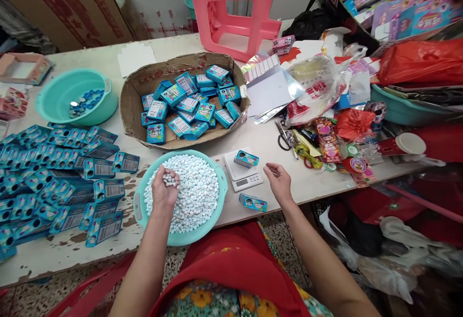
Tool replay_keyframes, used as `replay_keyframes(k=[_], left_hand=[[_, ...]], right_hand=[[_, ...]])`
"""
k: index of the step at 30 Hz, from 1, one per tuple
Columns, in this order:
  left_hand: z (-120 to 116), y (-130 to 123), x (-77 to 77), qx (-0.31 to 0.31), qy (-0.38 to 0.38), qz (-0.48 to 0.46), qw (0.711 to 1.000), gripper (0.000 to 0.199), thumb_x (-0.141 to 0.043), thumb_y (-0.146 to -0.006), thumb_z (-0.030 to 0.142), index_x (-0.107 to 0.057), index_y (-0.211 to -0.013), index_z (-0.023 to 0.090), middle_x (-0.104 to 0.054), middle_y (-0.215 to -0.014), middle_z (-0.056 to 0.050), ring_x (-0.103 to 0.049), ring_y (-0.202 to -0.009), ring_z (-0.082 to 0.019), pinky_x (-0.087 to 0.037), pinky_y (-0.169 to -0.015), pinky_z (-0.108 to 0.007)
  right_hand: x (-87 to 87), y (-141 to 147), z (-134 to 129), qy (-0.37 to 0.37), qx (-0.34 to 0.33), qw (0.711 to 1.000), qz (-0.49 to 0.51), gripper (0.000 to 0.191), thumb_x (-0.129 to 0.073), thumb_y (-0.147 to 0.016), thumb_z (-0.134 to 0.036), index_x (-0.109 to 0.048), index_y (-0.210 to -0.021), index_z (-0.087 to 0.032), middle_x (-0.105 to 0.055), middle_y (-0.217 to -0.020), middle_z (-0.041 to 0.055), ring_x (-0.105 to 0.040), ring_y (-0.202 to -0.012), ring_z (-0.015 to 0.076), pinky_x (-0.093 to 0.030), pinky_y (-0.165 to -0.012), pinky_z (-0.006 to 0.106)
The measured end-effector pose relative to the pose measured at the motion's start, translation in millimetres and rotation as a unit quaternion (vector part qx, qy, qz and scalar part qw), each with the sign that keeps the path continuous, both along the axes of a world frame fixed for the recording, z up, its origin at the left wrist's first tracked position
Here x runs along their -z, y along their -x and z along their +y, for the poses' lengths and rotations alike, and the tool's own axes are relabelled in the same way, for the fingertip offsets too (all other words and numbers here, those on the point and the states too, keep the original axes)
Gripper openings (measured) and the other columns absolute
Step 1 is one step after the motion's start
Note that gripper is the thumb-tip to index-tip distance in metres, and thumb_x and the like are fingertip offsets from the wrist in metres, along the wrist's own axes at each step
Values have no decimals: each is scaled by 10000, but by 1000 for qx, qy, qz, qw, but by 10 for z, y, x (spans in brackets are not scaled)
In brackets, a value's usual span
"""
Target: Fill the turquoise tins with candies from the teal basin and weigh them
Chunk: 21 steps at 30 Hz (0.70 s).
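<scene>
My left hand point(164, 189), palm up with curled fingers, holds a small heap of pale candies point(170, 179) above the left part of a turquoise basin point(221, 186) full of similar candies. To the right of a white scale point(243, 183), my right hand point(278, 181) has its fingers apart and holds nothing. One blue box point(246, 158) with a round opening rests on the scale. Another blue box point(253, 203) lies on the table just in front of it, near the table's edge.
Rows of blue boxes point(104, 189) cover the table's left side. Behind the candies is a cardboard tray point(135, 131) of blue boxes. A turquoise bowl point(54, 109) stands back left; scissors point(284, 137), plastic bags and a pink stool point(253, 22) lie right and behind.
</scene>
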<state>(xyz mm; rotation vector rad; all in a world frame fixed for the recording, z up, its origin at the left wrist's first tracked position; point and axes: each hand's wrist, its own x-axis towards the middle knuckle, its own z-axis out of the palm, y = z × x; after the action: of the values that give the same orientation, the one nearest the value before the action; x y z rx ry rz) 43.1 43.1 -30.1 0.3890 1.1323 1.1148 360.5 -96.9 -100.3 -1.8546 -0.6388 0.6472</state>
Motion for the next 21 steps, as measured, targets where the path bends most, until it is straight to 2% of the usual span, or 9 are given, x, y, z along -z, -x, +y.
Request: replay_keyframes(k=[2, 5, 9, 12, 14, 16, 17, 19, 21], left_hand=[[0, -13, 12, -6, -22, 41, 999, 274, -670, -725, 362, -465, -682, 185, -410, -564, 54, -415, -475, -76, -331, -439, -203], [-26, -45, 34, 15, -102, 179, 978, 301, -610, -780, 416, -486, -636, 183, -403, -537, 41, -432, -487, -98, -362, -471, -224], [-63, -60, 48, 70, -203, 383, 898, 309, -576, -808, 375, -509, -572, 185, -492, -591, 5, -510, -643, -134, -421, -648, -235], [-44, -39, 55, 67, -220, 456, 860, 263, -565, -811, 346, -547, -599, 191, -545, -650, -7, -506, -698, -143, -401, -660, -227], [-2, -7, 68, 22, -203, 430, 879, 207, -571, -801, 344, -559, -663, 190, -543, -670, 0, -488, -659, -127, -386, -606, -216], [48, 43, 73, -13, -140, 350, 926, 170, -621, -751, 343, -556, -743, 186, -497, -641, 25, -442, -559, -94, -338, -510, -196], [69, 73, 63, -8, -95, 302, 949, 196, -658, -711, 335, -555, -776, 181, -474, -626, 38, -417, -517, -79, -304, -470, -187], [90, 132, -6, 50, -16, 218, 974, 282, -718, -630, 299, -563, -822, 163, -477, -629, 39, -422, -496, -68, -274, -436, -177], [77, 167, -163, 132, 4, 175, 976, 311, -730, -609, 274, -579, -849, 146, -533, -671, 8, -464, -523, -76, -291, -437, -176]], right_hand=[[-32, 41, 79, -11, -24, 1000, -2, 436, -649, -722, -495, -605, -1002, -164, -658, -1028, 119, -621, -936, 226, -512, -816, 412], [-78, 101, 212, -33, -75, 996, -46, 515, -678, -705, -471, -563, -1123, -193, -594, -1145, 113, -577, -1034, 233, -509, -833, 412], [-58, 155, 410, -36, -138, 982, -124, 599, -705, -678, -470, -534, -1197, -225, -536, -1201, 105, -522, -1116, 248, -482, -874, 418], [0, 166, 532, -23, -164, 977, -131, 506, -692, -683, -497, -597, -1086, -206, -605, -1076, 85, -575, -1006, 248, -470, -867, 418], [-7, 175, 575, -17, -160, 979, -125, 465, -685, -686, -512, -617, -1015, -191, -635, -993, 71, -600, -919, 239, -474, -838, 405], [-99, 202, 585, -22, -145, 980, -133, 457, -691, -684, -508, -618, -1001, -186, -640, -963, 63, -604, -880, 231, -479, -806, 386], [-183, 228, 581, -28, -141, 979, -144, 450, -694, -688, -498, -616, -1004, -188, -639, -959, 60, -603, -874, 229, -478, -797, 379], [-412, 311, 567, -44, -156, 973, -164, 421, -691, -710, -468, -609, -1026, -203, -638, -959, 52, -601, -868, 221, -477, -787, 365], [-681, 435, 557, -60, -193, 963, -177, 380, -682, -738, -432, -600, -1043, -222, -636, -967, 43, -600, -875, 214, -475, -791, 353]])
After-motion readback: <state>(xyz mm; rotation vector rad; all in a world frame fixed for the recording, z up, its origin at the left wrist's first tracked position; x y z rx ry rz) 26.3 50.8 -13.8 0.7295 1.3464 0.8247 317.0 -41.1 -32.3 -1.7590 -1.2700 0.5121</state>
